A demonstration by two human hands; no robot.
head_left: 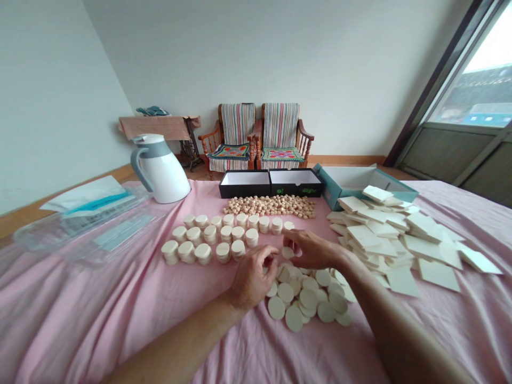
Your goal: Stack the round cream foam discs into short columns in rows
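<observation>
A loose heap of cream round discs (308, 301) lies on the pink cloth (100, 320) in front of me. Behind it stand rows of short disc stacks (216, 237). My left hand (252, 277) hovers at the heap's left edge, fingers curled in a pinch on a few discs held edge-on. My right hand (314, 249) reaches over the heap's far side, fingers bent together around a small stack of discs (288, 250) resting on the cloth.
A pile of small wooden beads (270, 205) lies before two open black boxes (272, 183). Cream square tiles (400, 237) spread at right beside a teal box (348, 184). A white jug (160, 168) and clear plastic containers (80, 224) stand left. Two chairs back the room.
</observation>
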